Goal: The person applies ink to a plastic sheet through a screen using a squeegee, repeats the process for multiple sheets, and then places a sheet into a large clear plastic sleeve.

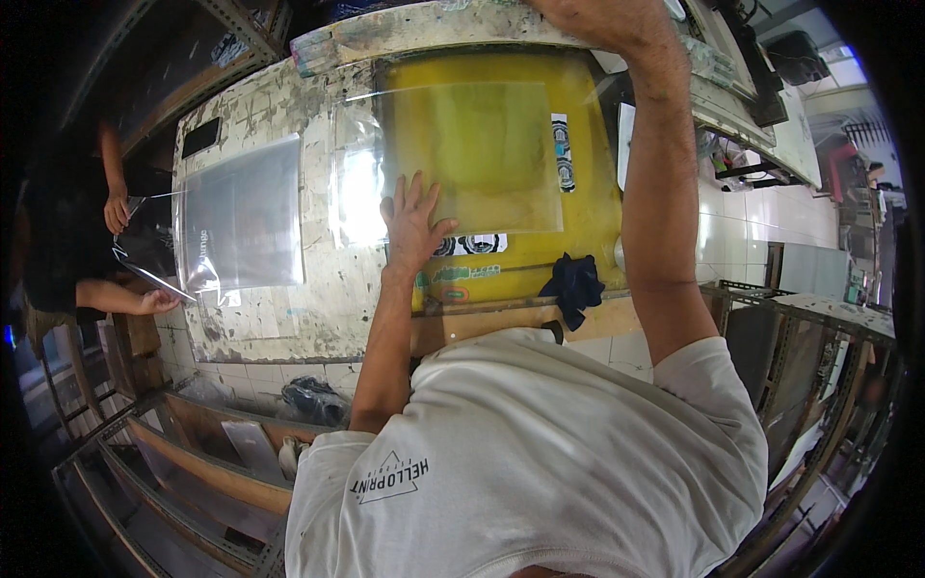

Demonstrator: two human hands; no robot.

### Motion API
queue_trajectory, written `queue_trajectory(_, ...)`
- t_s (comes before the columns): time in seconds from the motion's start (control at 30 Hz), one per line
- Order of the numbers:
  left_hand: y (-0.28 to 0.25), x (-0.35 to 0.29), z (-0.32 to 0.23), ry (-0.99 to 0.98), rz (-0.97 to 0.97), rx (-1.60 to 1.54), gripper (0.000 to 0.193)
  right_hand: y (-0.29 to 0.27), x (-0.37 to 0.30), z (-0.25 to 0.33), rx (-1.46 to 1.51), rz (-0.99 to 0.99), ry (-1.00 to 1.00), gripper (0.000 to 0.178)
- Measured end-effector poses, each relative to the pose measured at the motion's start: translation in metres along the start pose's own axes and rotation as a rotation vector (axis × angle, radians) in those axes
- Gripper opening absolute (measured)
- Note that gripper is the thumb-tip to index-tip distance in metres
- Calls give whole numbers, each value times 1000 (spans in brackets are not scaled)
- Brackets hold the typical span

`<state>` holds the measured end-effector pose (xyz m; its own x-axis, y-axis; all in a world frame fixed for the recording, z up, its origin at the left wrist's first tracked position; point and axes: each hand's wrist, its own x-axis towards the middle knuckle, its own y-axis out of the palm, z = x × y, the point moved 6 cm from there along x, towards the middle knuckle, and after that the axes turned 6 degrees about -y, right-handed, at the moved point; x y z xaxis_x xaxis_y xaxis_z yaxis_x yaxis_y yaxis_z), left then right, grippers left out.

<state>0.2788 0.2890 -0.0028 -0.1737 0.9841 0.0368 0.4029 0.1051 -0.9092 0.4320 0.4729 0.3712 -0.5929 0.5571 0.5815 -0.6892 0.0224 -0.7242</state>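
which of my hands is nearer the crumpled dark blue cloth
Left. Your left hand is left of and beyond the dark blue cloth, on a clear plastic sheet; your right hand is farther away, partly cut off at the top edge.

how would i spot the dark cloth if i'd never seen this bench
On the paint-marked worktable, find the big yellow panel partly covered by a clear sheet under the person's left hand. The cloth lies across the panel's near edge, toward the right. It is a crumpled navy bundle, unlike the flat printed strips nearby.
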Motion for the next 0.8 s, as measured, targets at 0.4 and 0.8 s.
queue_trajectory(0.4, -2, -1, -2, 4, -8, -17, 67, 1, -2, -1, -25, -1, -13, 25)
queue_trajectory(0.8, -4, 0, -8, 35, -2, -11, 62, 2, -14, 2, -129, -91, -165, 27)
